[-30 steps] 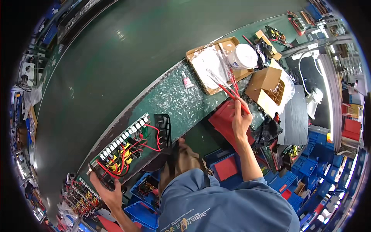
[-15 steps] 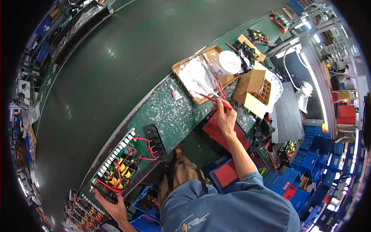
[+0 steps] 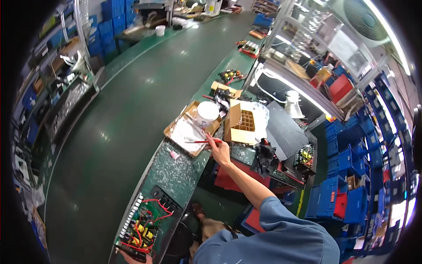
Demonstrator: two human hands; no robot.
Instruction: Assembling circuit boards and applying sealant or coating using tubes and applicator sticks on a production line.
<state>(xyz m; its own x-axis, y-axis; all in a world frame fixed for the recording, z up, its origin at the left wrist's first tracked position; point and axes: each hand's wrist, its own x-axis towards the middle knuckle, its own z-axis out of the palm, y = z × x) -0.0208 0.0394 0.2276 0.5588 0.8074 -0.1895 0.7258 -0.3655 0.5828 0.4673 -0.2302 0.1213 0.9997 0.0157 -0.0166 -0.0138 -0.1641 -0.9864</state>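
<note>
My right hand [image 3: 220, 152] is closed around a slim red-handled tool [image 3: 204, 141]. Its thin pale end points left over a shallow cardboard tray [image 3: 193, 152] smeared with white paste. In that tray stands a white tub [image 3: 207, 113]. My left hand [image 3: 135, 258], at the lower edge, grips the near end of a circuit board assembly [image 3: 143, 224] with red wires, yellow coils and a row of white parts; its fingers are partly hidden. A black finned piece [image 3: 166, 197], joined by red wires, lies beside the board. A small white-and-pink tube [image 3: 173, 154] rests on the green bench [image 3: 169, 176].
A cardboard box with dividers [image 3: 242, 123] stands right of the tray, by black plastic [image 3: 266, 154] and a grey sheet [image 3: 285, 132]. Further along are other circuit boards [image 3: 231, 76]. Blue bins [image 3: 325, 198] line the right. A green belt surface [image 3: 132, 110] runs along the left.
My view has swung up and along the bench, so the scene sits lower. The red-handled tool now lies nearly level over the paste tray. My left hand stays at the board's end.
</note>
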